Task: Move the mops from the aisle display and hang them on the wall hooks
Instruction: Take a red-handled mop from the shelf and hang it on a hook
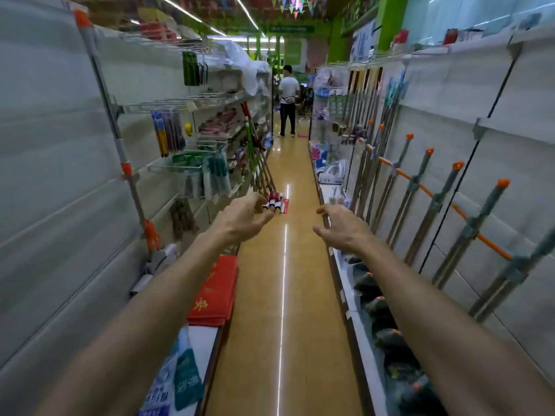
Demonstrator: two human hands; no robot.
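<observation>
A bundle of mops (259,163) with green and red handles leans against the left shelving, its red and white heads (276,204) resting on the aisle floor. My left hand (243,217) reaches forward with fingers spread, just short of those heads and holding nothing. My right hand (341,225) is stretched out over the aisle, also with fingers apart and nothing in it. Several mops (416,195) with grey poles and orange caps hang along the right wall. One mop (126,163) with orange fittings hangs on the left wall.
A narrow shop aisle with a tan floor (285,295) runs ahead between two shelf rows. Red folded cloths (217,291) lie on the low left shelf. Dark mop heads (381,310) line the low right shelf. A person (288,100) stands far down the aisle.
</observation>
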